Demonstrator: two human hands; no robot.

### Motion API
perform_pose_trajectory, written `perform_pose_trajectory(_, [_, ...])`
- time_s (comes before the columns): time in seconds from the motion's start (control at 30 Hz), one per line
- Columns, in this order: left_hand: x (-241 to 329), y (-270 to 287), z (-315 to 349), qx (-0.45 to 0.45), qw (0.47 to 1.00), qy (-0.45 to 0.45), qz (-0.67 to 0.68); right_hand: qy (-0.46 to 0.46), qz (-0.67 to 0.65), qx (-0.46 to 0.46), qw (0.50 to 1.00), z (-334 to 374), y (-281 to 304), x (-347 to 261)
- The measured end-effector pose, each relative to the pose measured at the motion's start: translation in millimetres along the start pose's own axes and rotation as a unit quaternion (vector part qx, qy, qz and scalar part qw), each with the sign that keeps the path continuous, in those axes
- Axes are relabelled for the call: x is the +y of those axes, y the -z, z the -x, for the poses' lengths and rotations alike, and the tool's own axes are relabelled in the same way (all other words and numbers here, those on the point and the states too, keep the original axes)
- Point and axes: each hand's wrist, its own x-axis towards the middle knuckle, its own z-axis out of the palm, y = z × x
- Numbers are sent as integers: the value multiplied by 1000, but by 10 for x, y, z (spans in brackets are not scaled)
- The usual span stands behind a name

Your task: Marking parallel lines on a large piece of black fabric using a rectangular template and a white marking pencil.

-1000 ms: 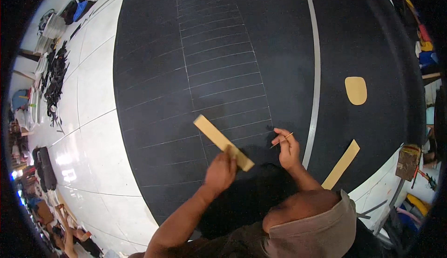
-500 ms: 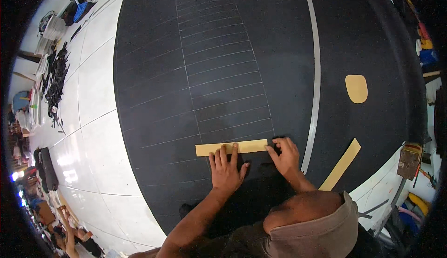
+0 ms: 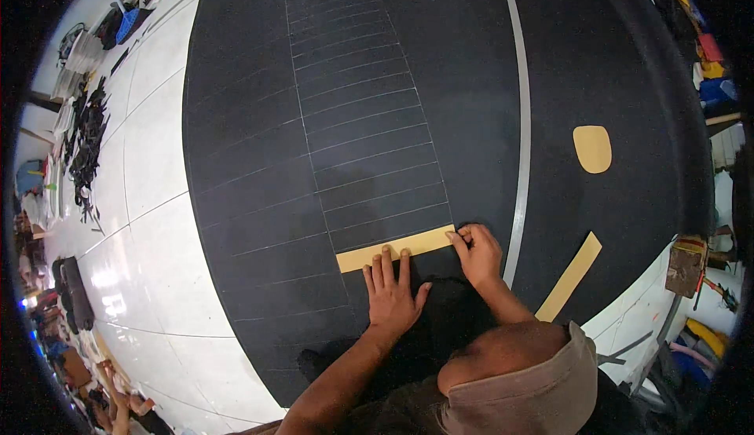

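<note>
A narrow tan cardboard strip lies on the black fabric, just below the lowest of the ruled white lines. It tilts up toward its right end. My left hand is open, its fingers spread and straight, with fingertips resting on the strip's middle and lower edge. At the strip's right end, my right hand is closed, thumb and curled fingers pinching the corner. Whether anything else is tucked in those fingers cannot be made out. The white lines form a ladder-like column running away from me.
A long grey straightedge lies to the right on the fabric. Beyond it are a rounded tan template and another tan strip. White floor tiles border the left, with black scraps. A metal-legged stool stands at right.
The strip has turned so its right end is higher and its left end lower, now meeting the ruled lines. My right fingers have closed on its end. The view has shifted slightly.
</note>
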Motion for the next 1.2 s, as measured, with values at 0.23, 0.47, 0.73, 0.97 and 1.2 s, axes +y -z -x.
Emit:
perform_pose_trajectory(0.23, [-147,-68,53,-8,999,-32,-1,-39,-25,-22,999,-33,31,-22])
perform_pose_trajectory(0.47, [-139,-71,59,3,999,-34,3,-40,-4,-10,999,-44,45,-61])
perform_pose_trajectory(0.73, [-181,-48,54,-3,1000,-28,9,-62,-7,-14,998,-49,36,-129])
perform_pose_trajectory(0.97, [-418,-50,76,20,999,-31,-27,-40,2,-6,999,-34,15,-35])
perform_pose_trajectory(1.2, [-563,-123,95,30,998,-54,12,-53,17,-25,998,-33,5,-14])
